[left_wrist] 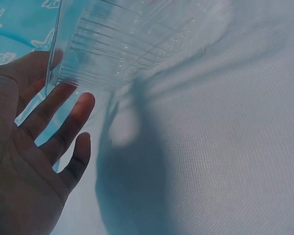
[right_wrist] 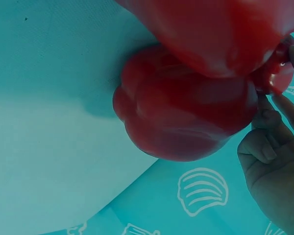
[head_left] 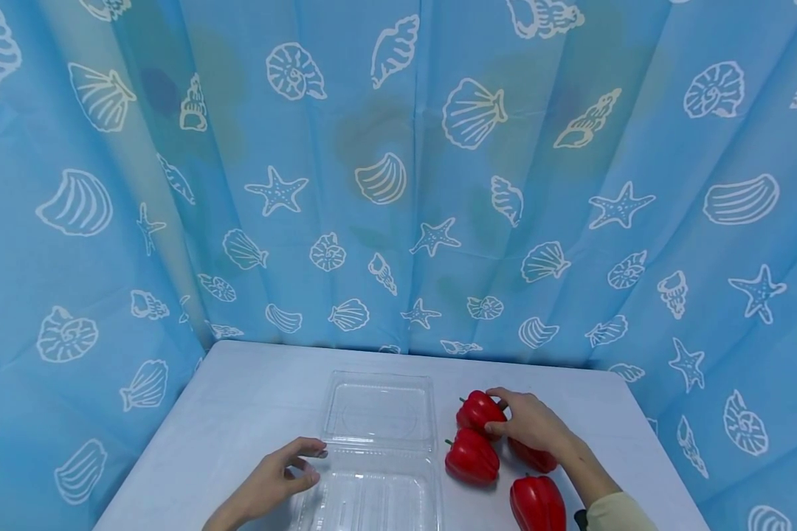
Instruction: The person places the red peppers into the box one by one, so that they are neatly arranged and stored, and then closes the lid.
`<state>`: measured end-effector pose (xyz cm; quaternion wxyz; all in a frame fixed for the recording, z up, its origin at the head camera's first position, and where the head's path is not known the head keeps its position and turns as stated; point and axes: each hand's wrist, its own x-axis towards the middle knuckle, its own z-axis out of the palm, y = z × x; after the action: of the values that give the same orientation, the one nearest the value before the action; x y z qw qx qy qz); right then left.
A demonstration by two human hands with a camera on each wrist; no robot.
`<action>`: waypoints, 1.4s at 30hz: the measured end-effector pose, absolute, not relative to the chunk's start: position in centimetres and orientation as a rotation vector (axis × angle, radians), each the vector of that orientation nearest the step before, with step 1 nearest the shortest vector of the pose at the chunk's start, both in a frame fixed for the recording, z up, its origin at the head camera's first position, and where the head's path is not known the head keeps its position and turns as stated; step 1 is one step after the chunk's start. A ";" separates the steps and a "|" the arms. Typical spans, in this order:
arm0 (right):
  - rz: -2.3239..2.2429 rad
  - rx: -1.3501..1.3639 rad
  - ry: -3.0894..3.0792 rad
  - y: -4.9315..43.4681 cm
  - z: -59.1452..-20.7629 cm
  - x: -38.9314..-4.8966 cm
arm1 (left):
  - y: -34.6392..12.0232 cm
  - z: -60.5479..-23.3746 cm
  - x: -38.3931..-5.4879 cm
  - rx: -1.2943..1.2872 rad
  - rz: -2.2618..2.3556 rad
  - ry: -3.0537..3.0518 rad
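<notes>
A clear plastic clamshell container (head_left: 378, 447) lies opened out on the white table, its lid half toward the back. My left hand (head_left: 275, 476) is at its left side, thumb and fingers spread apart, fingertips right at the plastic wall (left_wrist: 112, 44) in the left wrist view. To the right of the container, my right hand (head_left: 534, 422) grips the farthest red bell pepper (head_left: 476, 409) between thumb and fingers. Close in front of that one sits another red bell pepper (head_left: 473, 457). A third pepper (head_left: 534, 456) is partly hidden under my right hand.
One more red bell pepper (head_left: 538, 504) lies nearest on the right, cut off by the frame's lower edge. Blue curtains (head_left: 412, 184) with white shell prints hang around the white table (head_left: 259, 391). A pale sleeve (head_left: 618, 512) covers my right forearm.
</notes>
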<state>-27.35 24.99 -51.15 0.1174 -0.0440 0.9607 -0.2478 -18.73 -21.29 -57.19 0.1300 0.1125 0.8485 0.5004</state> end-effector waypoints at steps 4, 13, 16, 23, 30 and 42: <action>-0.733 -0.133 2.837 25.0 -51.2 -27.4 | -21.3 -57.2 -18.7 0.333 1.454 2.468; -0.752 -0.136 2.883 25.0 -51.0 -27.4 | -21.2 -57.3 -18.8 0.320 1.446 2.464; -0.765 -0.139 2.896 25.0 -50.9 -27.4 | -21.2 -57.2 -18.7 0.301 1.449 2.461; -0.792 -0.152 2.915 25.0 -50.6 -27.3 | -21.1 -57.1 -18.7 0.301 1.450 2.456; -0.793 -0.169 2.941 24.9 -50.4 -27.3 | -21.1 -57.2 -18.8 0.313 1.454 2.438; -0.882 -0.201 2.932 24.6 -49.8 -27.1 | -21.1 -57.2 -18.9 0.334 1.452 2.441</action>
<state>-27.06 24.62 -49.81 0.0366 -0.0654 0.9549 -0.2873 -18.92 -21.15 -57.24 0.1406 0.1158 0.8450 0.5027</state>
